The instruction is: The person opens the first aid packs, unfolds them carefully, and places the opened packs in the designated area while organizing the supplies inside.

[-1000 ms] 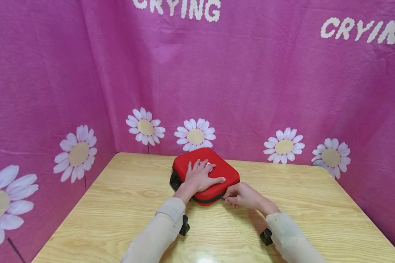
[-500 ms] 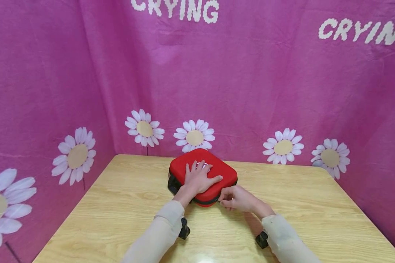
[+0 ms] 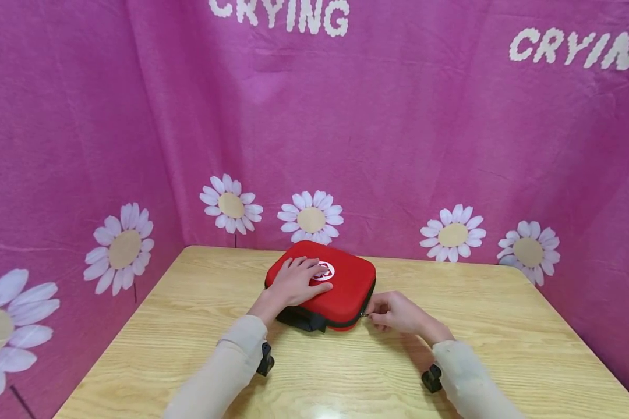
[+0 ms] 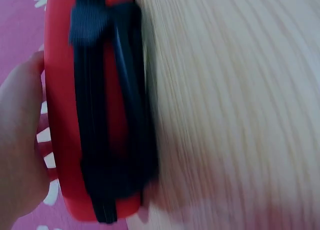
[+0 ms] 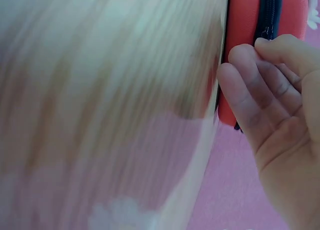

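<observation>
Dressed in pale sleeves [image 3: 209, 378], fitted with black wrist units [image 3: 265, 359].
Off-white to beige, plain, long, creased near the cuffs [image 3: 248, 333], alike on both sides. Bare beyond, on the left hand [image 3: 295, 283] and right hand [image 3: 400, 314]. Mounted by each cuff, on the inner side: compact, blocky, angular in outline. Too small to read in detail.

One bench [image 3: 477, 314] bears one red case [image 3: 346, 288] with one black handle [image 3: 306, 319], one round white emblem [image 3: 329, 271] and one visible zip pull [image 3: 364, 315]. There are one left hand [image 3: 293, 282] and one right hand [image 3: 395, 312], two pale sleeves [image 3: 225, 366] and two black wrist devices [image 3: 265, 359]. The head view shows seven daisies [image 3: 452, 234], two cut by its edges, and two printed words [image 3: 310, 17].
</observation>
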Demonstrator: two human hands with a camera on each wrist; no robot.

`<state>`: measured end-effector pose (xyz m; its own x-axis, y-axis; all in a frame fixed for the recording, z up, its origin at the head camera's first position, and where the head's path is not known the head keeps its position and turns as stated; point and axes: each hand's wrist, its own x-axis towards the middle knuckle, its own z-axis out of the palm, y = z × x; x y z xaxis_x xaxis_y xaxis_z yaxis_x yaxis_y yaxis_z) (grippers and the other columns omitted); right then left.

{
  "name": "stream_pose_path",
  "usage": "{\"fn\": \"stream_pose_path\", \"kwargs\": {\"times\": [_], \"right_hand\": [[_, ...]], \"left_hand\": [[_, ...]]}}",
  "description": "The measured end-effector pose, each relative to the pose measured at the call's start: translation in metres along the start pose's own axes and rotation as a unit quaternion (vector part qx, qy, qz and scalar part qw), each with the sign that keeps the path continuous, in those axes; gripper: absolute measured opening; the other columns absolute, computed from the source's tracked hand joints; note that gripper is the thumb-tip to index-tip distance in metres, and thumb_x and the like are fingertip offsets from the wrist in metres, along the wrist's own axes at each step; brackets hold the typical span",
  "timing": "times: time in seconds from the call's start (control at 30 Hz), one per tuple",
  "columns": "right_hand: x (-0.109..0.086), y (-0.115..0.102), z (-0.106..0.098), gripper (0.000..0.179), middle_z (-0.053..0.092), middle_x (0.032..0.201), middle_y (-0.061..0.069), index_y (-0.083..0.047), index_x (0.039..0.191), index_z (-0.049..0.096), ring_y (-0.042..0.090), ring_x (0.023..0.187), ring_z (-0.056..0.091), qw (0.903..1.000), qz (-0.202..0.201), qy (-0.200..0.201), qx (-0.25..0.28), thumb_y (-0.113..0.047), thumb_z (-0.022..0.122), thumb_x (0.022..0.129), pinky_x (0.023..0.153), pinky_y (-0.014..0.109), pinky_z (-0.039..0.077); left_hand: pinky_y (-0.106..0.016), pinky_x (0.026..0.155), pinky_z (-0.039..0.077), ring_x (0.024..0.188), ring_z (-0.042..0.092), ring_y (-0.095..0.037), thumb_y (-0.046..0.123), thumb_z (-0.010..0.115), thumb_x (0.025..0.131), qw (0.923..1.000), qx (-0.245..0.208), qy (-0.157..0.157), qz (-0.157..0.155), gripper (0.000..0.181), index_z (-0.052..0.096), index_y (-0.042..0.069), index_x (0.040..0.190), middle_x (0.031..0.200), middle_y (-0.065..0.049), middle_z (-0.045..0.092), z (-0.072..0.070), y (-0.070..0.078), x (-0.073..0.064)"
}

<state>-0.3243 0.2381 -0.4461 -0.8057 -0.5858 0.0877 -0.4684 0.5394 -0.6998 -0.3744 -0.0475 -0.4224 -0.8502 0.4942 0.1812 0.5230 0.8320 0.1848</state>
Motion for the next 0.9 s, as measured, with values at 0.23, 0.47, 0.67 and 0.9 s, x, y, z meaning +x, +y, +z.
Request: {"fn": "stream_pose_path", "kwargs": {"times": [0.23, 0.47, 0.67, 0.9], "right_hand": [[-0.005, 0.009, -0.009, 0.005, 0.065, 0.069, 0.014, 0.002, 0.087, 0.066, 0.012, 0.059, 0.060, 0.9997, 0.006, 0.024, -0.006, 0.000, 0.063, 0.090, 0.053, 0.030, 0.056], [-0.002, 0.017, -0.020, 0.006, 0.066, 0.069, 0.005, -0.001, 0.085, 0.066, 0.004, 0.057, 0.055, 0.9949, 0.022, 0.068, -0.071, -0.002, 0.063, 0.090, 0.053, 0.022, 0.048], [-0.001, 0.020, -0.022, 0.007, 0.067, 0.070, 0.008, 0.002, 0.085, 0.064, 0.011, 0.058, 0.060, 0.9944, 0.039, 0.079, -0.058, -0.001, 0.063, 0.090, 0.051, 0.025, 0.052], [-0.004, 0.020, -0.020, 0.004, 0.063, 0.062, 0.005, 0.001, 0.083, 0.064, 0.008, 0.054, 0.056, 0.9950, 0.030, 0.080, -0.052, 0.002, 0.063, 0.087, 0.048, 0.023, 0.050]], "left_hand": [[-0.054, 0.119, 0.023, 0.144, 0.034, -0.028, 0.065, 0.054, 0.089, 0.9992, -0.004, -0.010, 0.038, 0.065, 0.052, 0.031, 0.144, 0.156, -0.001, 0.041, 0.000, -0.019, -0.006], [-0.053, 0.122, 0.018, 0.147, 0.031, -0.024, 0.069, 0.052, 0.088, 0.9980, -0.013, -0.027, 0.056, 0.069, 0.049, 0.032, 0.146, 0.158, 0.002, 0.039, -0.002, -0.026, -0.009], [-0.054, 0.123, 0.011, 0.150, 0.026, -0.024, 0.073, 0.054, 0.083, 0.9963, -0.015, -0.045, 0.071, 0.082, 0.042, 0.030, 0.152, 0.161, 0.003, 0.032, -0.001, -0.024, -0.014], [-0.054, 0.122, 0.015, 0.147, 0.031, -0.024, 0.079, 0.052, 0.080, 0.9983, 0.011, -0.015, 0.056, 0.083, 0.045, 0.032, 0.149, 0.159, 0.005, 0.036, 0.007, -0.020, -0.014]]}}
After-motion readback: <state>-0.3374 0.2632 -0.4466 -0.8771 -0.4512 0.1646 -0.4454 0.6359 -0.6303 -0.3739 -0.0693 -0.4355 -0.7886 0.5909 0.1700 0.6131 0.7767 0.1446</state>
